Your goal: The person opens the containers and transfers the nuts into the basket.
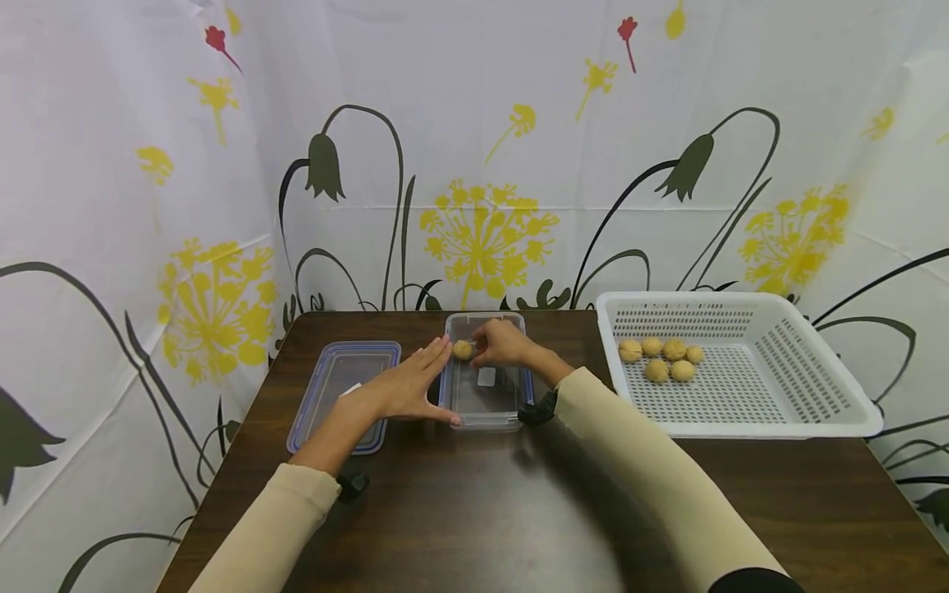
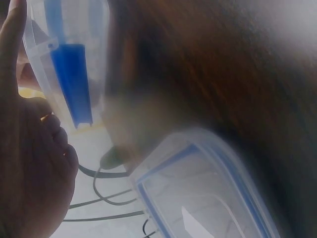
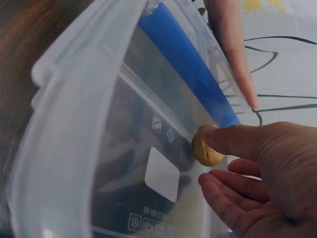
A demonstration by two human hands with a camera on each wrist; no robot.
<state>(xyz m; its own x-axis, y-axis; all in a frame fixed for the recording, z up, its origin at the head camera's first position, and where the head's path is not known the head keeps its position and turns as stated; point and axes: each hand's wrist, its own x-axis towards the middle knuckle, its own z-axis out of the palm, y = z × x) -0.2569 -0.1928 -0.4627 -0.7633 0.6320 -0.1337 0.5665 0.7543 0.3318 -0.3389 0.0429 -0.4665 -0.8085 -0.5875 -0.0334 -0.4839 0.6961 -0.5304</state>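
A clear plastic food container (image 1: 482, 405) with blue side clips stands on the table, its top uncovered. One walnut (image 3: 205, 147) lies inside it, near the far left corner. My right hand (image 1: 506, 342) reaches into the container just right of the walnut. In the right wrist view the thumb overlaps the walnut, while the fingertips (image 3: 210, 183) are below and apart from it; whether the thumb touches it I cannot tell. My left hand (image 1: 408, 387) lies along the container's left side with straight fingers and the thumb spread toward the near edge.
Left of the container, partly behind my left hand, lies a clear lid (image 1: 337, 375) with a blue seal. A white perforated basket (image 1: 741, 430) stands at the right, with several walnuts (image 1: 674, 349) in its left part. A patterned cloth (image 1: 474, 140) hangs behind the table (image 1: 460, 511).
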